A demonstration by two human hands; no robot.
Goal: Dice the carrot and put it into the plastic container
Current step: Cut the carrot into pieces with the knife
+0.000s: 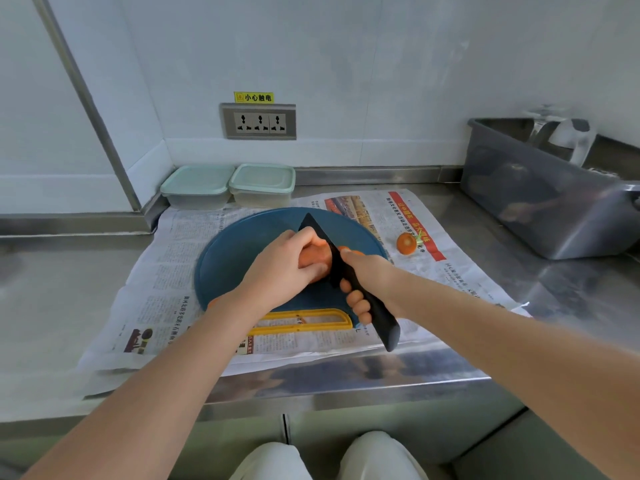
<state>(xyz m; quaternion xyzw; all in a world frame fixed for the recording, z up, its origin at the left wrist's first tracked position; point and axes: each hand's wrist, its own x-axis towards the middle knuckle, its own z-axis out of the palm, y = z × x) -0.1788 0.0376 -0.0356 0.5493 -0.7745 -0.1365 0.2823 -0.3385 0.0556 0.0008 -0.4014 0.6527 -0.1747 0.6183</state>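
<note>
We held the carrot [313,259] at mid-frame on the blue board [228,258], left hand [284,268] curled over it, right hand [363,282] gripping the black knife [322,237], blade against the carrot. Two lidded containers [197,185] [262,183] stood at upper centre.

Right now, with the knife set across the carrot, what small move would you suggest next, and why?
I would probably press the knife straight down through the carrot to make this cut. The right hand grips the handle with the blade across the carrot, the left hand holds it steady on the blue board, and its curled fingers sit close beside the blade.
</note>
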